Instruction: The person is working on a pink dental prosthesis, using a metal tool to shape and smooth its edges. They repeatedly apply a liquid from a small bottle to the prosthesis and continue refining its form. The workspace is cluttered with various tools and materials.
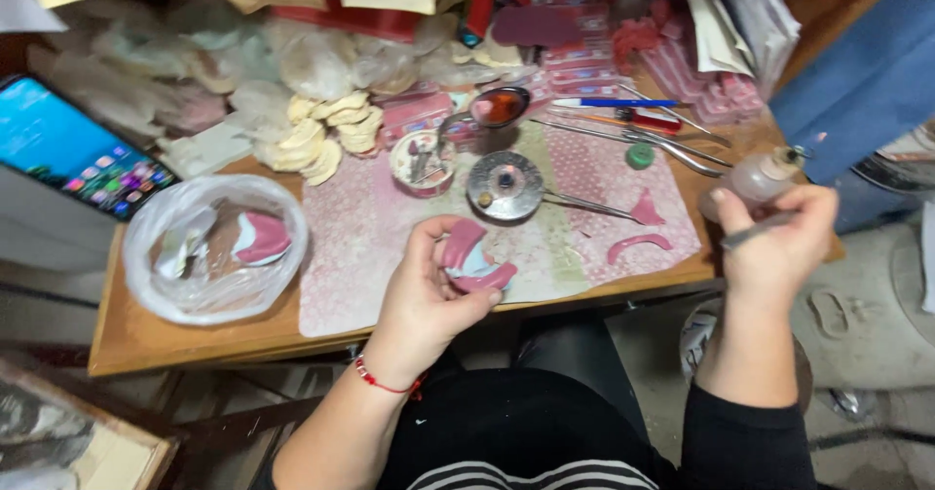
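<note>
My left hand grips a pink and white dental cast just above the near edge of the wooden table. My right hand is closed on a thin metal tool at the table's right edge, close to a small clear bottle. Between the hands lie a round metal lid with long tweezers and two pink wax pieces on a patterned paper mat.
A clear plastic bag holding another pink cast sits at the left. A lit phone leans far left. White plaster casts, a small cup, a spoon, pens and pink boxes crowd the back.
</note>
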